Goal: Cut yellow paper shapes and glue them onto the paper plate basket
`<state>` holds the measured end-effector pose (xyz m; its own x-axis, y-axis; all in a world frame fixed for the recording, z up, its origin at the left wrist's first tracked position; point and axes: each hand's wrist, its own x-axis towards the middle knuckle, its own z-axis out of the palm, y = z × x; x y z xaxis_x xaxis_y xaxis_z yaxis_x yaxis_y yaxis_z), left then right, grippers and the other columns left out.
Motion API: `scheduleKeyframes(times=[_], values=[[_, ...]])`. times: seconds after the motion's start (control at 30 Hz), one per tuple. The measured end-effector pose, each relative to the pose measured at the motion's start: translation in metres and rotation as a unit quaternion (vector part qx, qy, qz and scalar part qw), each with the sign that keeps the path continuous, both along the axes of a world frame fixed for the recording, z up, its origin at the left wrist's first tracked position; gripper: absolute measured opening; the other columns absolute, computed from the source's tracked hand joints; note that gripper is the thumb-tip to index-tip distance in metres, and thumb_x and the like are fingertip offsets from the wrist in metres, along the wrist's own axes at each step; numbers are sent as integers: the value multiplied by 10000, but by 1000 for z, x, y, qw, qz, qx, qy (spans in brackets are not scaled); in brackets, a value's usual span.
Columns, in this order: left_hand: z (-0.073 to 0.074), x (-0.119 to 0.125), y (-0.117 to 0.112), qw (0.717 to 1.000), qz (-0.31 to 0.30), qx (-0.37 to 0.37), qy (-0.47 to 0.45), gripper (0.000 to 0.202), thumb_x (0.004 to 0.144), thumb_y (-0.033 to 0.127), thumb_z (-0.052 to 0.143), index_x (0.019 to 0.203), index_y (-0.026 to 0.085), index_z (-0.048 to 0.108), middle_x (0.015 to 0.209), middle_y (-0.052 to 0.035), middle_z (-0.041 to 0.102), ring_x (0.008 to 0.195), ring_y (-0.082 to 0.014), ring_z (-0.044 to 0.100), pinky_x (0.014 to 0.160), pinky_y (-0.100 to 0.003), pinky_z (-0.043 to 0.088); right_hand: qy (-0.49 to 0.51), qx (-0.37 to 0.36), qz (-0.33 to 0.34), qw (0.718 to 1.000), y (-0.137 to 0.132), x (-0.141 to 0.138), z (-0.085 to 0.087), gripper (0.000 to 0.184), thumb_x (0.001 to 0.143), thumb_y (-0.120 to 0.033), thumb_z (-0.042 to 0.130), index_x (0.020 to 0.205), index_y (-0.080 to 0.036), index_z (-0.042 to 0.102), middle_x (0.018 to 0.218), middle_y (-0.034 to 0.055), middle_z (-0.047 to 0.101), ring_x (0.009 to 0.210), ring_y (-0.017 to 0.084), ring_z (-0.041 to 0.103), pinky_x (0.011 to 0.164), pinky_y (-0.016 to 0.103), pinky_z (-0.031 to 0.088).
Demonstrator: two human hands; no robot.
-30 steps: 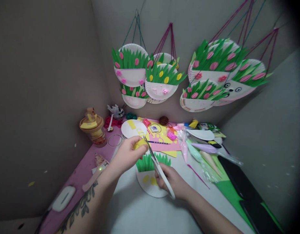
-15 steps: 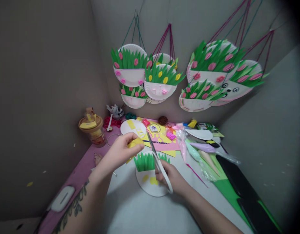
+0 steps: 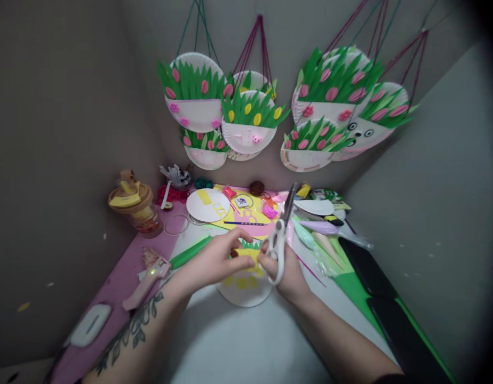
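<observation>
At the tabletop's left edge lie a white flat gadget point(image 3: 85, 332) and a pink glue gun point(image 3: 147, 272), and a lidded tumbler point(image 3: 131, 205) stands toward the far left corner. The left hand point(image 3: 208, 262) is closed in a pinch on a small yellow paper piece point(image 3: 249, 255), held just above the paper plate point(image 3: 240, 290) near the middle of the tabletop. A second ago this hand held the yellow piece higher and further left, with the scissor blades at it; now both hands have come together over the plate. I judge the cutting stroke finished and the cut piece being handled.

The right hand point(image 3: 284, 269) also pinches the yellow piece while its fingers stay hooked through the white loops of the scissors point(image 3: 281, 226). The blades appear closed. Earlier they slanted up and leftward toward the paper; now the long axis runs nearly upright, tips pointing up and away toward the far edge, clear of the paper.

Rightward, pastel piping bags point(image 3: 324, 234) lie by a dark tray point(image 3: 374, 272) along the right edge.
</observation>
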<state>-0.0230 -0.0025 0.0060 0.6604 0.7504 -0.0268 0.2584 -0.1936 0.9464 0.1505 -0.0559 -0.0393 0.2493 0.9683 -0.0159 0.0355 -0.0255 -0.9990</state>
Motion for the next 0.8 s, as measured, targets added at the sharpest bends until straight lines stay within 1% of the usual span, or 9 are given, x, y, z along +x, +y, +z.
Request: scheduleKeyframes(times=[0.1,0.17,0.27,0.33,0.43,0.5,0.6,0.73,0.8], values=[[-6,2,13,977,114,-95,-152,330,845,466,469,979,171,531,639,13,556,509,-92,481,499,-206,365,62,47,-73,994,4,3,-3,200,641,-231,649,781,-190,512,645,-54,481,551,104,430,517,229,358],[-10,6,17,966,165,-96,-174,304,804,431,540,940,159,539,664,10,557,535,-85,488,502,-196,363,86,75,-98,989,5,5,-5,200,651,-223,652,788,-189,510,658,-52,473,555,101,426,521,228,353],[-16,17,9,991,67,-63,-97,268,645,290,708,834,159,569,733,14,566,648,-99,506,577,-205,400,77,94,-113,986,4,5,-7,207,675,-234,655,814,-189,509,684,-43,486,568,107,445,540,236,371],[-17,25,-2,995,19,-68,-65,267,643,294,716,800,162,544,727,24,549,644,-101,485,580,-215,398,58,102,-120,986,2,4,-8,212,684,-247,654,824,-187,507,699,-37,504,584,114,468,565,246,396],[-17,33,-13,996,69,-36,-46,295,693,386,680,689,164,486,644,36,497,600,-95,444,534,-210,349,24,98,-113,988,-1,2,-6,200,690,-250,652,817,-186,512,692,-38,517,589,118,482,574,249,407],[-15,34,-15,992,116,-22,-38,329,709,416,670,637,162,474,604,36,489,578,-94,445,511,-206,334,5,88,-88,992,-4,1,-5,198,699,-260,659,817,-186,518,688,-38,520,589,120,486,570,247,409],[-9,27,-12,980,172,-54,-79,289,740,395,655,652,158,516,579,30,540,525,-85,466,472,-197,345,-10,82,-20,996,-8,-1,-6,221,733,-319,665,838,-188,521,727,-18,541,635,136,510,605,260,434],[2,13,-8,943,271,-64,-181,246,742,361,677,698,159,544,558,35,584,448,-63,464,422,-175,355,-36,69,110,991,-13,-9,-11,289,776,-432,629,856,-186,501,774,10,539,676,149,507,623,272,441],[6,8,-7,927,288,-60,-232,226,734,345,693,724,153,573,575,28,604,476,-70,511,444,-170,398,-42,50,182,981,-16,-16,-13,339,781,-493,607,856,-187,480,765,17,537,654,149,499,583,268,430]])
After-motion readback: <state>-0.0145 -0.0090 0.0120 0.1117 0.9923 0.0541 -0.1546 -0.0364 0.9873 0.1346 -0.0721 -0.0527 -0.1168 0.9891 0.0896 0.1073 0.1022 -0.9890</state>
